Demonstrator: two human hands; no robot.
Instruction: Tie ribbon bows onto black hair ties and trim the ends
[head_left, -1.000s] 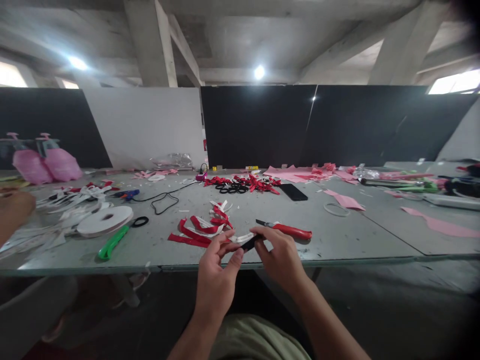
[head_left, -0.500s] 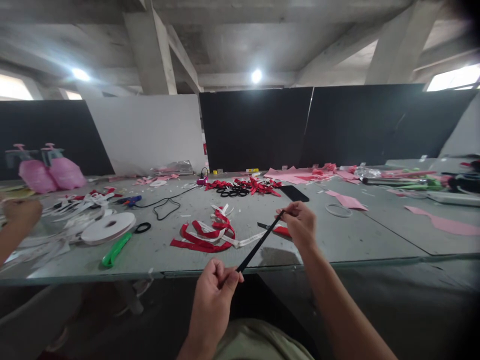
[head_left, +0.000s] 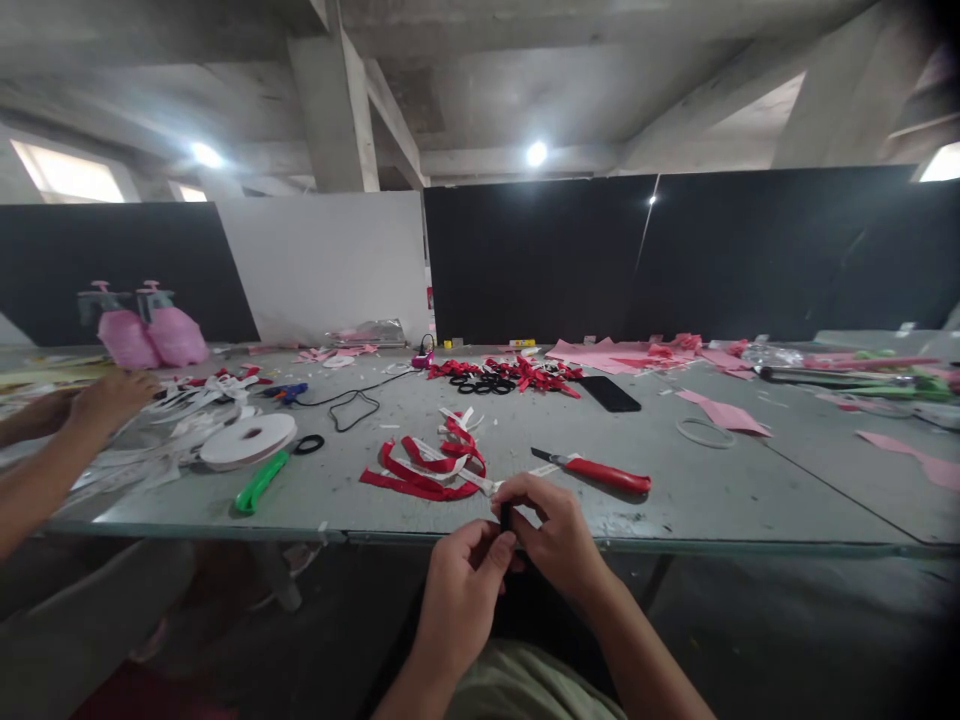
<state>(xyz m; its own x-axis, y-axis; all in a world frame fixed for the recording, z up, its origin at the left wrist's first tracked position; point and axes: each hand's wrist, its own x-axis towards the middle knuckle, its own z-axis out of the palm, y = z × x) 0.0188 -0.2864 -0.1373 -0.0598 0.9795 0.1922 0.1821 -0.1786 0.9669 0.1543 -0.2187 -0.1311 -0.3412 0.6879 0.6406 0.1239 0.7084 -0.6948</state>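
My left hand and my right hand meet at the table's front edge, both closed in a pinch. Between their fingertips is a short dark piece of a black band; the rest of it is hidden by the fingers. Just beyond my hands lie several red and white ribbon strips. A craft knife with a red handle rests to the right of them, its blade pointing left.
A ribbon roll, a green cutter and a black ring lie to the left. Farther back are red bows, black rings and a phone. A co-worker's hands work at far left.
My hands have come together; the black band, stretched straight between them before, is now mostly covered by fingers. The red-handled knife is now uncovered. The view has turned slightly left.
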